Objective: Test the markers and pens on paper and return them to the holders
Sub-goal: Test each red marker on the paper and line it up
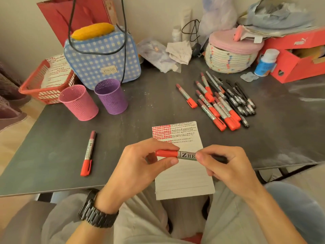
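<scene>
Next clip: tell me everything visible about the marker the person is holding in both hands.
The marker has a red cap and a glossy silver barrel with black print reading "ZHE"; the rest of the print is covered. It lies roughly level, cap towards the person's left, over the lined paper. The left hand pinches the cap between thumb and fingers. The right hand grips the barrel and hides its far end. The cap looks seated on the barrel.

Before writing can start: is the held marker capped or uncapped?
Capped: the red cap sits closed on the marker, pinched by the left hand; no tip shows.
</scene>
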A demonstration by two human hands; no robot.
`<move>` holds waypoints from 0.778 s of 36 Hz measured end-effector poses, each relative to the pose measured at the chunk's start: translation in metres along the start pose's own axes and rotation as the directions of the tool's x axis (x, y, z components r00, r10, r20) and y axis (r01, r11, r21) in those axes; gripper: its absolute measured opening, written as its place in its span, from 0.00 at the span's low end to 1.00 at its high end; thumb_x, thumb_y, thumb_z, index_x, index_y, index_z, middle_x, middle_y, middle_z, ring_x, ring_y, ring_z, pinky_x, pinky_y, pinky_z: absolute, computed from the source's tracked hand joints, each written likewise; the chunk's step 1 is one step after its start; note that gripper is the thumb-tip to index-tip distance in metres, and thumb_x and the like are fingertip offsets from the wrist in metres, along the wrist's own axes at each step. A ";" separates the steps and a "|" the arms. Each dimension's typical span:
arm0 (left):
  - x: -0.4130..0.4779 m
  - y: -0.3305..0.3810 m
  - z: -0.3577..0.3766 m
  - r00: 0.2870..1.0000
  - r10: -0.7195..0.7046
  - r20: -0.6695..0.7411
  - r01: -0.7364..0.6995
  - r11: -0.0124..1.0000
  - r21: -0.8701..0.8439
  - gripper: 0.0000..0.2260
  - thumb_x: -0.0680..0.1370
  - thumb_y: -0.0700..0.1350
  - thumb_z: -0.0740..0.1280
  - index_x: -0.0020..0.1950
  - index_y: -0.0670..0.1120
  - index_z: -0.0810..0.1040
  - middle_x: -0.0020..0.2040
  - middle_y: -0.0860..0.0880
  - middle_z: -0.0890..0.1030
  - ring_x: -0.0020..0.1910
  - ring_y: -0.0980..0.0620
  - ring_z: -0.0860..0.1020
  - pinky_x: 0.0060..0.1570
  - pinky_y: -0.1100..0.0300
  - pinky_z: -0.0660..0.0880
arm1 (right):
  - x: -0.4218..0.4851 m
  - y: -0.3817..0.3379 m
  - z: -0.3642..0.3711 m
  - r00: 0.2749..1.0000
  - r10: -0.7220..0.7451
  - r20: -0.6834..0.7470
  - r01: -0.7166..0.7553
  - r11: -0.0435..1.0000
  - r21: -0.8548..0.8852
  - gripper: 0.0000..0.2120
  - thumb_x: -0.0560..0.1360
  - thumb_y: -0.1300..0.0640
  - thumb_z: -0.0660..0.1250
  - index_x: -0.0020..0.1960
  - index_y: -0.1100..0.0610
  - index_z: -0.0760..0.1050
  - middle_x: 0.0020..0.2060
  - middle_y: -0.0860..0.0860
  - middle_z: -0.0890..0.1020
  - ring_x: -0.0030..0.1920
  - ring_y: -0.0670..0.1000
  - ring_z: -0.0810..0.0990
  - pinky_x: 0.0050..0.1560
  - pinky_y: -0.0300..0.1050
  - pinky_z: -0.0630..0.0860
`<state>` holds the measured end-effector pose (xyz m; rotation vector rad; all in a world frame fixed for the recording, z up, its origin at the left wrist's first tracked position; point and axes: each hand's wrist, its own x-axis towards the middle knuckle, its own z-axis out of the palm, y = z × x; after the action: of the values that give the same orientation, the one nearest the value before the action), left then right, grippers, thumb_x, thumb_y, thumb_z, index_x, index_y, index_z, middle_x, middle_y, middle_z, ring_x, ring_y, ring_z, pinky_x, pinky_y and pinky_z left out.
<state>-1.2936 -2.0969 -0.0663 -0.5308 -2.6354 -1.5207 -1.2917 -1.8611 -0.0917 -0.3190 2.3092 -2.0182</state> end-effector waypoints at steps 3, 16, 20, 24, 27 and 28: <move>-0.007 -0.001 -0.002 1.000 -0.003 0.024 0.002 1.000 0.013 0.10 0.74 0.55 0.74 0.55 0.61 0.83 0.50 0.61 0.84 0.37 0.47 0.77 0.38 0.54 0.74 | -0.009 -0.003 0.005 0.997 -0.004 0.075 0.018 0.983 -0.185 0.14 0.77 0.39 0.64 0.43 0.44 0.83 0.28 0.40 0.74 0.30 0.40 0.69 0.34 0.32 0.65; -0.013 -0.009 -0.005 0.989 -0.124 0.074 0.141 0.715 -0.685 0.28 0.75 0.63 0.70 0.68 0.47 0.77 0.64 0.41 0.79 0.61 0.39 0.78 0.58 0.45 0.74 | -0.051 0.005 0.049 0.952 0.302 -0.049 -0.261 0.884 0.387 0.37 0.61 0.23 0.72 0.47 0.57 0.86 0.23 0.45 0.60 0.23 0.47 0.56 0.25 0.38 0.54; 0.001 0.004 0.011 0.966 -0.252 0.060 0.141 0.320 -0.937 0.23 0.74 0.61 0.70 0.58 0.44 0.82 0.58 0.41 0.82 0.58 0.42 0.80 0.56 0.51 0.75 | -0.055 0.007 0.067 0.898 0.439 0.019 -0.370 0.732 0.573 0.42 0.52 0.25 0.79 0.45 0.62 0.86 0.24 0.47 0.57 0.21 0.44 0.54 0.23 0.33 0.54; 0.018 0.018 0.029 0.963 -0.259 0.068 0.114 0.165 -0.980 0.16 0.77 0.58 0.64 0.37 0.47 0.76 0.35 0.49 0.77 0.30 0.50 0.75 0.33 0.60 0.72 | -0.058 0.003 0.080 0.877 0.480 -0.023 -0.384 0.729 0.566 0.36 0.60 0.27 0.75 0.46 0.60 0.86 0.25 0.47 0.58 0.22 0.45 0.54 0.23 0.34 0.54; 0.025 0.023 0.039 0.949 -0.300 0.093 0.124 0.083 -0.989 0.19 0.79 0.54 0.62 0.30 0.50 0.64 0.24 0.55 0.61 0.21 0.57 0.55 0.20 0.64 0.55 | -0.061 0.000 0.085 0.861 0.505 -0.058 -0.384 0.721 0.577 0.27 0.69 0.34 0.71 0.44 0.59 0.85 0.26 0.48 0.58 0.22 0.45 0.54 0.23 0.35 0.55; 0.025 0.022 0.042 0.942 -0.324 0.092 0.125 0.083 -0.989 0.20 0.79 0.52 0.62 0.29 0.50 0.62 0.24 0.55 0.58 0.21 0.57 0.53 0.19 0.65 0.53 | -0.062 -0.001 0.085 0.855 0.514 -0.068 -0.385 0.718 0.580 0.25 0.71 0.35 0.71 0.44 0.58 0.85 0.26 0.48 0.58 0.23 0.45 0.54 0.23 0.35 0.55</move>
<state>-1.3051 -2.0442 -0.0640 0.0825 -1.0921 -3.1681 -1.2155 -1.9321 -0.1084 0.4930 1.5402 -2.3799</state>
